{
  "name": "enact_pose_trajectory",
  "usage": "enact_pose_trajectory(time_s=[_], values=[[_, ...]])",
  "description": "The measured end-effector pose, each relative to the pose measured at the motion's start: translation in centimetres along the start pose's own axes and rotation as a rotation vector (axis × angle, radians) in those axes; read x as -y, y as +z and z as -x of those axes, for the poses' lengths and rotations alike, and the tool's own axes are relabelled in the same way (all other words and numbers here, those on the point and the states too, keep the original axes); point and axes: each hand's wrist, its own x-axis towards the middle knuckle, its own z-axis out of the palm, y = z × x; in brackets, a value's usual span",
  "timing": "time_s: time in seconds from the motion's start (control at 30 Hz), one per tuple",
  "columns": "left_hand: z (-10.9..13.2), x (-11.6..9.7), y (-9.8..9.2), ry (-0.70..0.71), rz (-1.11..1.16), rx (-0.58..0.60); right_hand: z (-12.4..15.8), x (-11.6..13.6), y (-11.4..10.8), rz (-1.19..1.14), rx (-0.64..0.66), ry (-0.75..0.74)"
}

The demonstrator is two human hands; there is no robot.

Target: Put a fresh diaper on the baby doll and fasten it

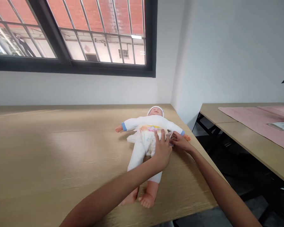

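A baby doll (145,126) in white clothes and a white cap lies on its back on the wooden table (49,151), head toward the wall. A white diaper (148,138) with a coloured band is around its waist. My left hand (162,149) lies flat on the diaper's right side, fingers stretched out. My right hand (180,142) pinches the diaper's side tab next to the doll's hip.
The table's right edge runs close beside the doll, with a gap to a second table (251,138) on the right. On that table lie a pink cloth (257,121) and a packet (282,126). A barred window (73,34) is in the wall above.
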Motion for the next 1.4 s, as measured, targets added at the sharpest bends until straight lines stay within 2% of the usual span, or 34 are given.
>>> enact_pose_trajectory(time_s=[0.2, 0.43, 0.63, 0.77, 0.87, 1.0, 1.2, 1.3, 1.4], values=[[-0.5, 0.0, 0.6, -0.046, 0.0, -0.078, 0.0, -0.1, -0.1, -0.03, 0.011, 0.004], [-0.5, 1.6, -0.3, -0.098, 0.141, -0.221, 0.3, 1.2, -0.4, -0.046, -0.037, -0.027], [-1.1, 2.5, -0.8, -0.127, 0.244, -0.19, 1.3, 3.3, -1.3, 0.197, 0.028, -0.025], [-1.8, 3.1, -1.0, -0.155, 0.281, -0.183, 2.2, 5.0, -2.1, 0.098, 0.144, -0.016], [-1.9, 3.3, -1.2, -0.164, 0.279, -0.159, 2.6, 6.3, -2.2, -0.027, 0.16, -0.041], [-1.8, 3.0, -1.0, -0.141, 0.276, -0.18, 2.6, 7.1, -1.8, -0.133, 0.083, -0.042], [-1.8, 3.4, -0.3, -0.098, 0.3, -0.329, 2.1, 6.3, -1.2, -0.217, -0.091, -0.008], [-1.8, 4.0, -0.4, -0.017, 0.327, -0.372, 2.0, 6.1, -0.9, -0.252, -0.151, 0.004], [-1.7, 4.3, -0.7, 0.094, 0.311, -0.336, 2.0, 6.2, -0.5, -0.314, -0.186, 0.017]])
